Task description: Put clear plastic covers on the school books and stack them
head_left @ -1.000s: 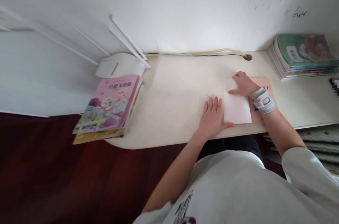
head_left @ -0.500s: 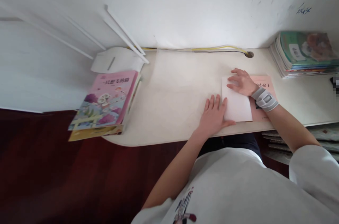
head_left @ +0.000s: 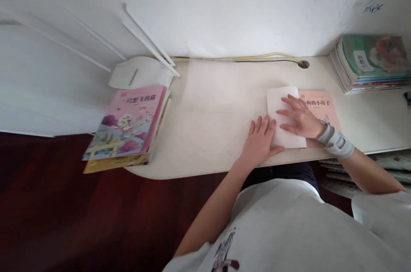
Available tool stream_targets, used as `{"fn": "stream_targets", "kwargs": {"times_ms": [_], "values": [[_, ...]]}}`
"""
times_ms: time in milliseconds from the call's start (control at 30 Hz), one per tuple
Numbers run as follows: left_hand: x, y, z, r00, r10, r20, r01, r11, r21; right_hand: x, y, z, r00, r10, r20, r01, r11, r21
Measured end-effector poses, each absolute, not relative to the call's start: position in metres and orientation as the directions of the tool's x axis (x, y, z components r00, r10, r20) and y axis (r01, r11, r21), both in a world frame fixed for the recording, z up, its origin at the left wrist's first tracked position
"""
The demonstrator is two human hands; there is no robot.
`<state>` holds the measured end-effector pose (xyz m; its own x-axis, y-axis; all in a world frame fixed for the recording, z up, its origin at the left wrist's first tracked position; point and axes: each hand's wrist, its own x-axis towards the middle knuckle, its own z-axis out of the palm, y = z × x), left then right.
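Observation:
A pink book with Chinese characters lies near the desk's front edge, and a folded white sheet of paper covers its left part. My left hand rests flat at the paper's lower left corner, fingers spread, partly on the desk. Over the paper and the book's middle is my right hand, its fingers apart; whether the fingertips press on the paper I cannot tell. A grey band wraps the right wrist. Neither hand grips anything.
On the white desk, a pink-covered book tops a small stack at the left, overhanging the edge. Behind it stands a white router with antennas. Cables run along the wall to a hole. More books are piled at right.
My right hand has moved right and toward me, from the paper's top edge to its right side, uncovering more of the pink book's title. My left hand has stayed in place.

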<state>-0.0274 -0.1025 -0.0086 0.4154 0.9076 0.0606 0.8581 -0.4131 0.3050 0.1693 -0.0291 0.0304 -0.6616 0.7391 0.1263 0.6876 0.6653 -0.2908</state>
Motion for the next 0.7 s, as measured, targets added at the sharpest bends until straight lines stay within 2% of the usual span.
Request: {"fn": "stream_targets", "kwargs": {"times_ms": [100, 200, 333, 400, 467, 533, 600, 633, 700], "values": [[-0.029, -0.102, -0.009, 0.423, 0.904, 0.062, 0.843, -0.418, 0.340, 0.185, -0.052, 0.028, -0.741, 0.666, 0.083, 0.621, 0.728, -0.291], [-0.031, -0.103, -0.008, 0.435, 0.898, 0.062, 0.821, -0.424, 0.382, 0.189, -0.064, 0.022, -0.755, 0.649, 0.091, 0.610, 0.747, -0.262], [-0.037, -0.108, -0.004, 0.420, 0.904, 0.083, 0.748, -0.396, 0.532, 0.180, -0.067, 0.017, -0.736, 0.670, 0.096, 0.633, 0.732, -0.253], [-0.045, -0.107, 0.000, 0.324, 0.940, 0.111, 0.695, -0.316, 0.646, 0.177, -0.066, 0.016, -0.719, 0.686, 0.111, 0.638, 0.715, -0.287], [-0.054, -0.100, 0.003, 0.147, 0.984, 0.097, 0.619, -0.168, 0.767, 0.176, -0.064, 0.015, -0.687, 0.715, 0.132, 0.653, 0.686, -0.321], [-0.064, -0.087, 0.009, -0.022, 1.000, 0.003, 0.465, 0.007, 0.885, 0.177, -0.063, 0.012, -0.664, 0.734, 0.143, 0.667, 0.668, -0.330], [-0.073, -0.070, 0.016, -0.096, 0.984, -0.152, 0.197, 0.169, 0.966, 0.176, -0.063, 0.009, -0.666, 0.731, 0.149, 0.668, 0.673, -0.318], [-0.077, -0.062, 0.019, -0.096, 0.968, -0.234, 0.042, 0.239, 0.970, 0.176, -0.063, 0.007, -0.669, 0.727, 0.156, 0.666, 0.679, -0.310], [-0.082, -0.047, 0.025, -0.064, 0.925, -0.375, -0.234, 0.352, 0.906, 0.175, -0.064, 0.005, -0.672, 0.720, 0.172, 0.662, 0.689, -0.295]]}}
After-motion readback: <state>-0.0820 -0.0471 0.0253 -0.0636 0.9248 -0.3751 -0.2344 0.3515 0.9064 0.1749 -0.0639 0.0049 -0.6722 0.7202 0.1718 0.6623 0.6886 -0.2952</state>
